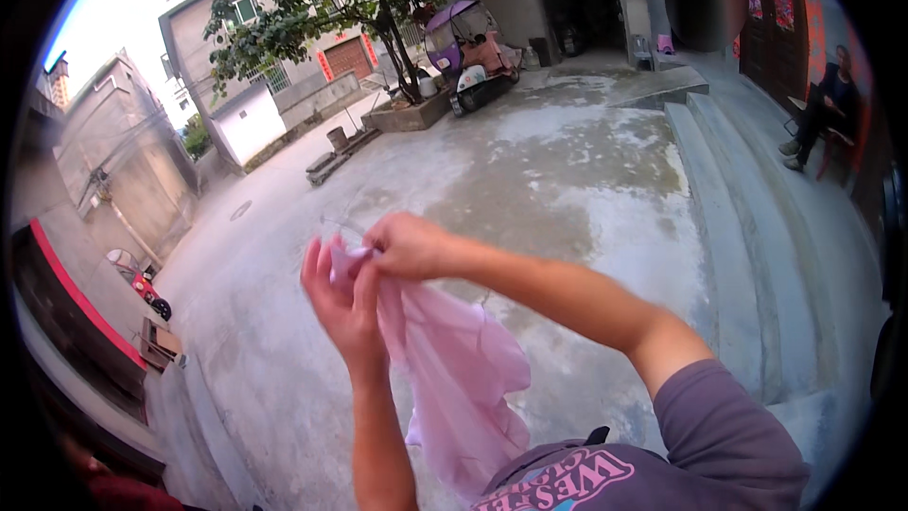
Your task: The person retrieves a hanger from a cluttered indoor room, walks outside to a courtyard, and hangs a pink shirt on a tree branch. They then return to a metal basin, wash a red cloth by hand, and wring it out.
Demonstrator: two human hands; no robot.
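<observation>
A thin pink cloth (461, 383) hangs from my raised hands in front of my body, falling in loose folds; its exact kind cannot be told. My right hand (411, 245) pinches its gathered upper end between thumb and fingers. Just left of it, my left hand (347, 298) is turned palm towards me, its fingers curled around a bunched corner of the cloth. Part of that corner is hidden by the left thumb. The lower end of the cloth reaches down beside my dark T-shirt (567, 475), which bears printed writing.
Around me lies a concrete yard (284, 341). Concrete steps (738, 241) rise on the right, where a person (826, 106) sits. Ahead stand a canopied three-wheeler (479, 60) and a tree planter (408, 113). A red wheeled object (145, 289) is at the left wall.
</observation>
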